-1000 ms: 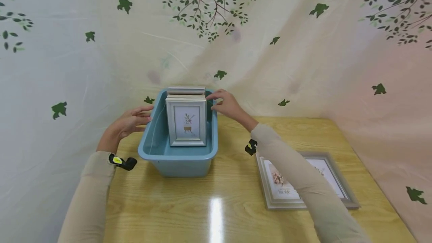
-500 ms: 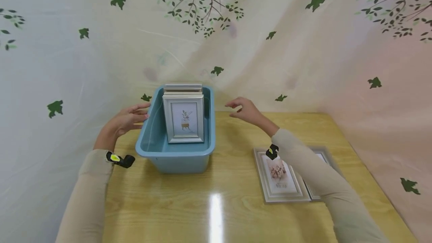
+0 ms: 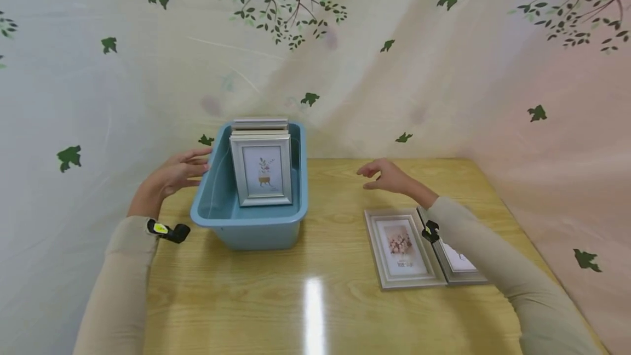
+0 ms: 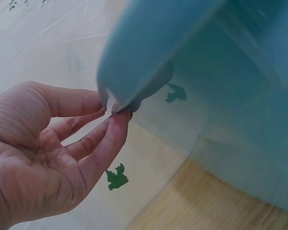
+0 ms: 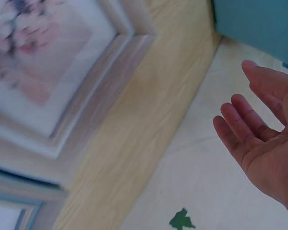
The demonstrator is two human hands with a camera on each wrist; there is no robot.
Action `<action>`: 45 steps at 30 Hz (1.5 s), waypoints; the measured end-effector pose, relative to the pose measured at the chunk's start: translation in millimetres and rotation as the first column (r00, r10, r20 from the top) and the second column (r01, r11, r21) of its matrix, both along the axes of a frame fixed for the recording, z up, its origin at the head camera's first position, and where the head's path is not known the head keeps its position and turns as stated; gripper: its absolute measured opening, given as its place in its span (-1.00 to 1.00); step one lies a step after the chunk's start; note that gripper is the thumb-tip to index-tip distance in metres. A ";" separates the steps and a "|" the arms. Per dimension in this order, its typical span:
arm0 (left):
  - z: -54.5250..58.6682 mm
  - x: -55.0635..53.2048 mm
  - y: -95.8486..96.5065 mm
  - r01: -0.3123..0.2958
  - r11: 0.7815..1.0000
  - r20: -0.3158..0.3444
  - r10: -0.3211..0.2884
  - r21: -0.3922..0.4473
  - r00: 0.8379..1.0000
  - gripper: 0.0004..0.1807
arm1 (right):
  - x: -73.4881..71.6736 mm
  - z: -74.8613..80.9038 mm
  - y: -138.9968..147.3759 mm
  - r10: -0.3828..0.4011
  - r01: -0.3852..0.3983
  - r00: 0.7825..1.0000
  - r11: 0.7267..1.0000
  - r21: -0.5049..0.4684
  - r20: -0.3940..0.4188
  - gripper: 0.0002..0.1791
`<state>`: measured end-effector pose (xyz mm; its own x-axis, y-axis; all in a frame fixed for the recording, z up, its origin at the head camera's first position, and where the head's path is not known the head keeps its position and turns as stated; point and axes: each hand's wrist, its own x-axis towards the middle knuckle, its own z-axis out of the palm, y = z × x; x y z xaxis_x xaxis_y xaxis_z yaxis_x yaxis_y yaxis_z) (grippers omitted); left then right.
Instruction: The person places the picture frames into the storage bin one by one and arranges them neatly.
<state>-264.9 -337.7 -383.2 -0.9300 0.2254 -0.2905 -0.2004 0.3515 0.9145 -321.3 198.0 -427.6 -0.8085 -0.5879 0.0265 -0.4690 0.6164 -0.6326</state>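
A blue plastic tub [image 3: 250, 222] stands on the wooden table, with several silver picture frames [image 3: 261, 171] upright in it, one behind another. The front one shows a potted plant. My left hand [image 3: 170, 176] reaches to the tub's left side, its extended fingers [image 4: 105, 146] touching at the rim. To the right of the tub, my right hand [image 3: 391, 176] hovers over the table, holding nothing, fingers loosely bent. Near it lies a flower-print picture frame [image 3: 401, 248], face up. A grey picture frame [image 3: 460, 262] lies against its right side, partly hidden by the sleeve.
The wooden table [image 3: 236, 305] runs back to a cloth backdrop [image 3: 345, 97] printed with branches and green birds. The backdrop also hangs close along the left and right sides. The tub stands near the back edge.
My right hand has left the frames in the tub and moved right, toward the frames on the table. My left hand stays at the tub's rim. The head view has shifted slightly.
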 end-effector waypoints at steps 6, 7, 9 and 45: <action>-1.8 -0.3 -3.2 -0.002 1.000 0.009 0.002 0.000 1.000 -0.23 | 8.7 -9.0 30.4 0.027 -0.032 0.997 0.997 0.070 0.068 -0.59; -2.4 -0.5 -3.7 -0.002 1.000 0.010 0.002 0.001 1.000 -0.24 | 10.1 -10.5 35.7 0.035 -0.041 0.996 0.996 0.081 0.077 -0.59; -3.1 -0.7 -4.3 -0.006 1.000 0.015 0.006 0.003 1.000 -0.24 | 13.5 -12.2 45.4 0.051 -0.060 0.996 0.992 0.108 0.079 -0.60; -1.5 1.7 -2.3 0.011 1.000 -0.007 -0.011 0.021 1.000 -0.21 | 18.5 -58.4 111.5 0.044 -0.062 0.992 0.987 0.151 0.119 -0.81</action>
